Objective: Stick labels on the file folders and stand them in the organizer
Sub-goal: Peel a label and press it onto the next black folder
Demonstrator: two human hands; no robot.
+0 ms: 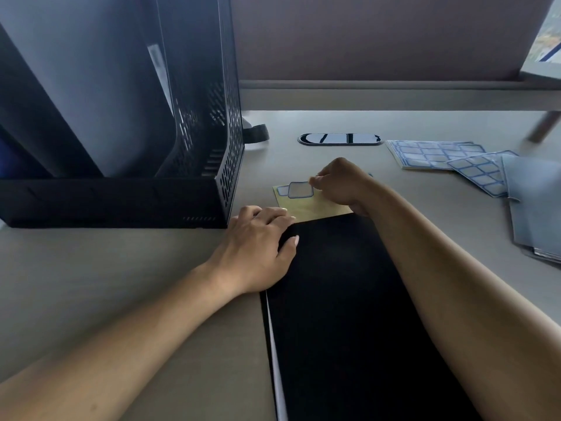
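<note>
Left hand [255, 247] lies flat with relaxed fingers on the black folder [349, 314], while the right hand [343, 183] pinches a blue-bordered label [300, 189] over a yellow sheet [312, 208].

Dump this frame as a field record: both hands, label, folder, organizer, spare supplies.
left hand: rests on the far left corner of the black folder
right hand: pinches a corner of the label
label: blue-bordered, over the yellow sheet, beside a second label
black folder: flat on the desk, no label visible on it
organizer: black mesh, left side, pale folder standing inside
label sheets: spare, fanned out on the desk at right
</note>
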